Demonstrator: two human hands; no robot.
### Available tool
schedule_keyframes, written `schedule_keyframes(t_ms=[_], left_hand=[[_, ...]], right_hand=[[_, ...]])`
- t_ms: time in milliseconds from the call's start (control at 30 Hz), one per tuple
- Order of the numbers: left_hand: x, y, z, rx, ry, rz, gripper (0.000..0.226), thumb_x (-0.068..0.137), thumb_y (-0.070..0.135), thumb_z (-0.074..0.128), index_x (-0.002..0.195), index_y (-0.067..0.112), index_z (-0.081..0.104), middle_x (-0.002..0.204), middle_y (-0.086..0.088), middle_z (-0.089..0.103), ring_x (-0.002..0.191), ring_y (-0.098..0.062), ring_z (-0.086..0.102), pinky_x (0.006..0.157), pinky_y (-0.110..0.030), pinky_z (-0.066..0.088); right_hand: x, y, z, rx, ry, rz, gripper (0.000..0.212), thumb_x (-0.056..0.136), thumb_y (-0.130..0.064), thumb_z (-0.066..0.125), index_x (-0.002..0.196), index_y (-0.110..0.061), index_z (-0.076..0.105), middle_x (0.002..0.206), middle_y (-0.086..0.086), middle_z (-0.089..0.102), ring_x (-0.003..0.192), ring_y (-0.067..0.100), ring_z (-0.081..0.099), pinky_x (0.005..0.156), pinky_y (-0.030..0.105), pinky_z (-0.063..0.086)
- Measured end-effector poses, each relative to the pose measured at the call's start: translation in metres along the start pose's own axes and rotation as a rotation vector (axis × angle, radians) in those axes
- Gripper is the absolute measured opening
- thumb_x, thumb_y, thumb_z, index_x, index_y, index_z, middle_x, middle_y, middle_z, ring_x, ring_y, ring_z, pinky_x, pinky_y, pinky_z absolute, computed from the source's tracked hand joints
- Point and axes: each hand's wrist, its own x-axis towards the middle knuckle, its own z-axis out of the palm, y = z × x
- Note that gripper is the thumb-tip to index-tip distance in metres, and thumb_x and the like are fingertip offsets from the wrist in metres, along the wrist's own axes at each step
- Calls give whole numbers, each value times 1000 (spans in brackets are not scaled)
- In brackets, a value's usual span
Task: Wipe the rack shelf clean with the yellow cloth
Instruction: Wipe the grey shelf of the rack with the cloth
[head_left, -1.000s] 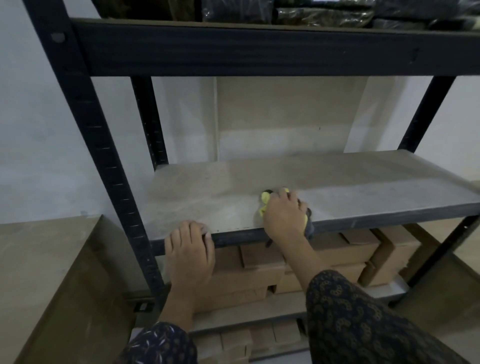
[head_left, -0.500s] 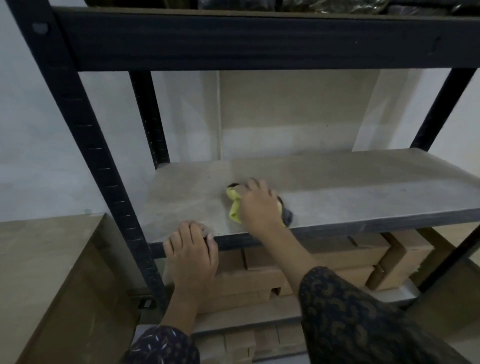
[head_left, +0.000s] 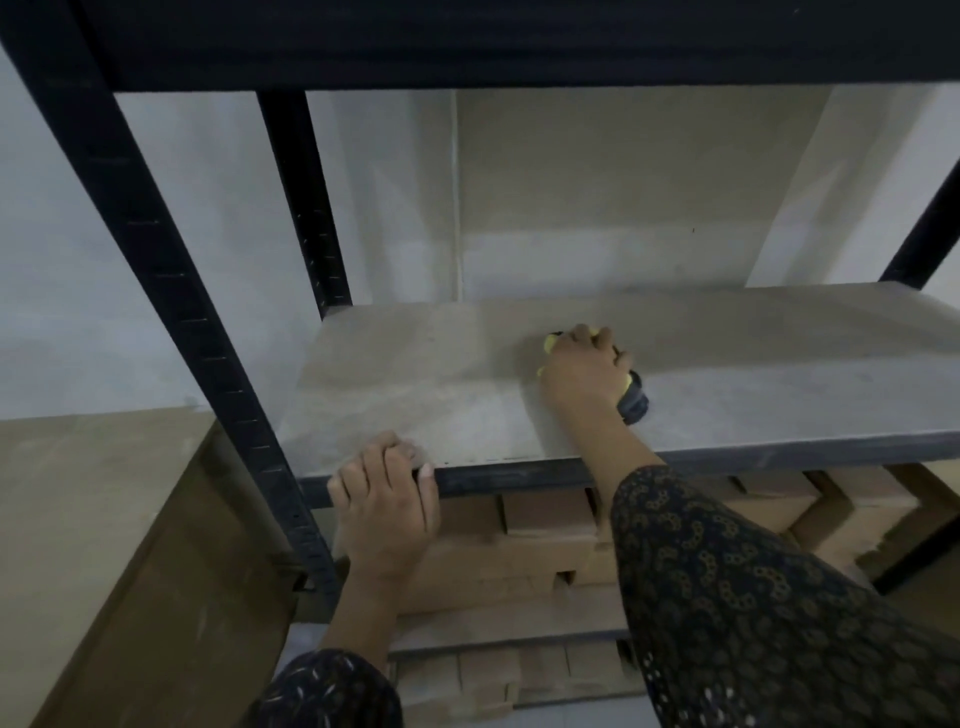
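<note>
1. Right hand (head_left: 584, 371): it lies palm down on the rack shelf (head_left: 467, 395), toward the back of the board and near its middle, fingers curled over the yellow cloth (head_left: 549, 343). The cloth is bunched beneath the palm; only yellow edges and a dark part by the wrist show.

2. Left hand (head_left: 384, 499): it is closed over the front edge of the shelf near the front-left upright (head_left: 171, 312), fingers on top, holding nothing else. It appears to serve as a brace.

3. Stroke technique, as a judgement: the palm should stay flat so the whole bunched cloth bears on the board. Overlapping passes from back edge to front lip would suit. The rear-left corner and the far right stretch of the board look dull and probably need passes.

4. Risk: a bunched cloth covers a narrow strip; spreading it would widen each pass.

5. Writing: no brand, label or legible text is visible. The cardboard boxes (head_left: 545, 525) on the lower tier show no print.
</note>
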Motion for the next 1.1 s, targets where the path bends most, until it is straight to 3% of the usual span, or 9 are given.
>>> schedule_keyframes(t_ms=[267, 400, 600, 667, 733, 833, 900, 967, 1100], left_hand=[[0, -2, -5, -52, -41, -5, 28, 94, 31, 35, 91, 5, 46, 101, -20, 59, 79, -29, 36, 71, -41, 28], [0, -4, -15, -68, -115, -15, 29, 95, 30, 36, 91, 4, 48, 99, -20, 56, 78, -28, 37, 70, -41, 28], [11, 5, -40, -220, -254, -127, 21, 92, 29, 37, 90, 10, 47, 89, -9, 50, 80, -25, 45, 74, -39, 36], [18, 19, -48, -314, -258, -144, 17, 91, 27, 39, 90, 12, 47, 87, -5, 48, 82, -22, 44, 75, -36, 37], [26, 40, -52, -399, -264, -117, 11, 92, 23, 42, 91, 13, 47, 87, -3, 48, 82, -18, 43, 74, -30, 35], [46, 74, -50, -483, -271, -110, 4, 90, 17, 50, 92, 13, 50, 88, -2, 51, 85, -19, 46, 73, -27, 32], [61, 95, -43, -489, -277, -106, 4, 89, 16, 51, 91, 13, 52, 89, -3, 54, 88, -22, 47, 73, -29, 33], [75, 111, -32, -464, -322, -121, 8, 91, 18, 47, 91, 13, 53, 92, -4, 56, 92, -23, 47, 75, -32, 36], [97, 141, -5, -455, -430, -216, 17, 97, 20, 38, 98, 12, 53, 103, -5, 56, 103, -22, 45, 82, -33, 36]], right_hand=[[-40, 104, -22, -108, 65, 318, 40, 97, -21, 39, 134, -9, 46, 144, 14, 39, 136, 36, 25, 105, 54, 30], [-75, 137, -30, -66, 111, 397, 41, 95, -18, 46, 135, -5, 44, 141, 13, 37, 135, 38, 24, 105, 56, 31], [-93, 159, -59, 71, 128, 523, 31, 95, -21, 46, 119, -3, 52, 128, 19, 45, 124, 40, 34, 101, 54, 34], [-83, 147, -68, 60, 201, 373, 36, 94, -23, 49, 124, -4, 53, 127, 17, 52, 120, 38, 42, 100, 46, 34], [-72, 123, -68, 102, 259, 109, 43, 92, -23, 52, 133, -9, 49, 131, 14, 54, 120, 33, 47, 100, 41, 29], [-66, 81, -47, 189, 20, -222, 55, 94, -35, 52, 144, -19, 35, 147, 7, 39, 135, 29, 35, 106, 43, 29], [-63, 67, -26, 83, -143, -394, 54, 96, -45, 45, 146, -31, 32, 155, -4, 28, 143, 26, 21, 110, 51, 27], [-52, 64, -12, 63, -118, -480, 44, 99, -42, 39, 141, -33, 41, 154, -6, 31, 143, 26, 21, 112, 53, 25], [-11, 63, 0, 113, -76, -557, 43, 95, -31, 49, 138, -28, 47, 149, -4, 40, 140, 24, 30, 112, 48, 30]])
